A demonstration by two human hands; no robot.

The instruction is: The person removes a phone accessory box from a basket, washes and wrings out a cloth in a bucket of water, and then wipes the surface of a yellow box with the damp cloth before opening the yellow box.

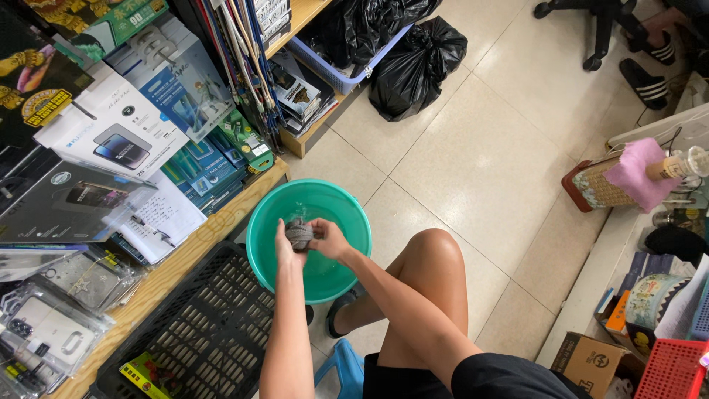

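Left hand (286, 247) and right hand (326, 238) both clamped on grey cloth (300, 233), twisting it over green basin (309, 240) on the floor. Looks like mid-wring; next probably needs tighter counter-twist.

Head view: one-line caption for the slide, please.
Both hands, left hand and right hand, wring a grey cloth over a green basin.

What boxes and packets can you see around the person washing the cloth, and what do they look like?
White flat box: left shelf, phone picture on it.
Pale blue box: behind the white one, upright.
Green and blue packets: slim, standing in a row at the shelf edge.
Dark flat package: left, glossy grey-black.
Brown cardboard box: bottom right, on the floor.
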